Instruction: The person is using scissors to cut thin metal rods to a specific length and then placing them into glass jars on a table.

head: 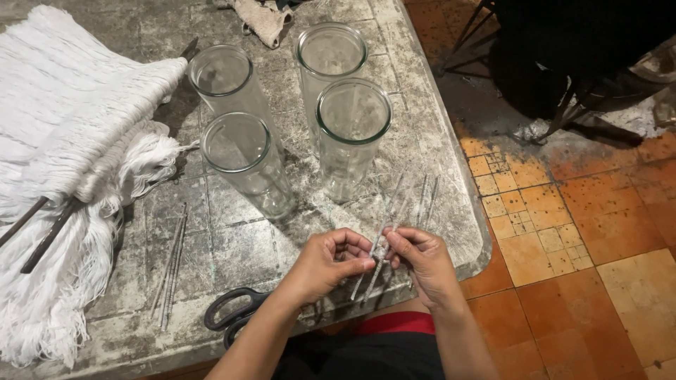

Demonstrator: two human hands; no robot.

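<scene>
Item, work in hand: your left hand and right hand are meeting at the near edge of the worn stone-grey table, both pinching closed on a few thin whitish wick sticks, which are crossing between your fingertips and pointing away toward the glasses. You are doing well to be keeping the grip light and near the sticks' lower ends, separating one at a time, since they look slender enough to bend or snap. Item, four clear empty glass cylinders, standing upright in a loose cluster just beyond your hands; no labels are showing on them. Item, more loose sticks lying to the left, apart from your hands, and a few more lying right of the glasses. Item, black-handled scissors resting at the table's near rim. Item, a heap of white fringed cord occupying the left side. No packages, labels or signs are appearing anywhere in view.
</scene>
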